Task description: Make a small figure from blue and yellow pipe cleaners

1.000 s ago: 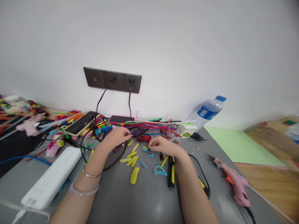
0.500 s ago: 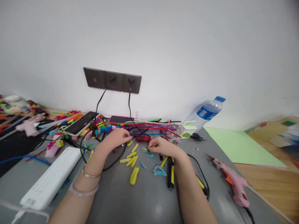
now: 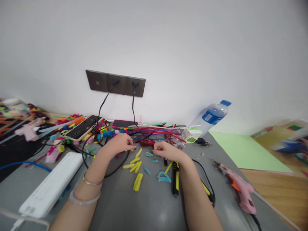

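Yellow pieces (image 3: 138, 182) dot our bench (image 3: 149, 208) as our left hand (image 3: 121, 143) dips within reach of one, though whether its grip or our right hand (image 3: 167, 150) holds anything we cannot tell.

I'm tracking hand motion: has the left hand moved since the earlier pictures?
Yes: the left hand has dipped slightly, its fingertips lower in view against the wall sockets.

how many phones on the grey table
2: a black-screened phone with a cream edge among colourful craft pieces at left, and a black-screened phone with a pink edge near the white wall. More could be hidden beneath those pieces.
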Tool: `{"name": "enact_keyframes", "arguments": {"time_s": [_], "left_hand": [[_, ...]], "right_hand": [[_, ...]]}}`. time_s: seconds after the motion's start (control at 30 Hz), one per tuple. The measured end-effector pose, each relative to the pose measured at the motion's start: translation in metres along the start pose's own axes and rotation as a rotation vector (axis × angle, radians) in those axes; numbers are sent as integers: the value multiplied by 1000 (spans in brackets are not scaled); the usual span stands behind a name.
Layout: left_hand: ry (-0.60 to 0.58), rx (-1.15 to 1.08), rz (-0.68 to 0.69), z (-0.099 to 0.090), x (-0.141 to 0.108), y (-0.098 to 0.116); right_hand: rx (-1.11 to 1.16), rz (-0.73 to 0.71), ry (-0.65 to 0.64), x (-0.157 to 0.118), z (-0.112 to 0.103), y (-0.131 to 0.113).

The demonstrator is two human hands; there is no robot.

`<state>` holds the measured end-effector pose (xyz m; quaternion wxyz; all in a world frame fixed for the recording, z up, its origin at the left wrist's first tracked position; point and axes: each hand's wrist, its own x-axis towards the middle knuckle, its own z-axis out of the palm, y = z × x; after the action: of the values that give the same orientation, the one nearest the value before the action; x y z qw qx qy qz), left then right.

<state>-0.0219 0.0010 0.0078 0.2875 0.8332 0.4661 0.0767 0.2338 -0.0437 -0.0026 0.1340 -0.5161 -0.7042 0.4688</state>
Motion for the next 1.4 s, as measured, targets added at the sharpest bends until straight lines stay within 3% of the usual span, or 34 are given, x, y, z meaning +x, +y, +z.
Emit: {"name": "enact_keyframes", "arguments": {"time_s": [0.1, 0.63, 0.87, 1.07, 1.27, 1.4], "left_hand": [[-38, 15, -7, 1, -1, 1], [-2, 1, 20, 0, -3, 2], [186, 98, 76, 9, -4, 30], [9, 132, 347, 36, -4, 59], [-29, 207, 370, 51, 0, 56], [-30, 215, 372, 53, 1, 53]], "right_hand": [[-13, -9, 9, 2, -1, 2], [92, 35, -16, 0, -1, -2], [75, 65, 15, 3, 0, -2], [115, 74, 39, 5, 0, 2], [-5, -49, -36, 3, -3, 3], [-13, -43, -29, 3, -4, 3]]}}
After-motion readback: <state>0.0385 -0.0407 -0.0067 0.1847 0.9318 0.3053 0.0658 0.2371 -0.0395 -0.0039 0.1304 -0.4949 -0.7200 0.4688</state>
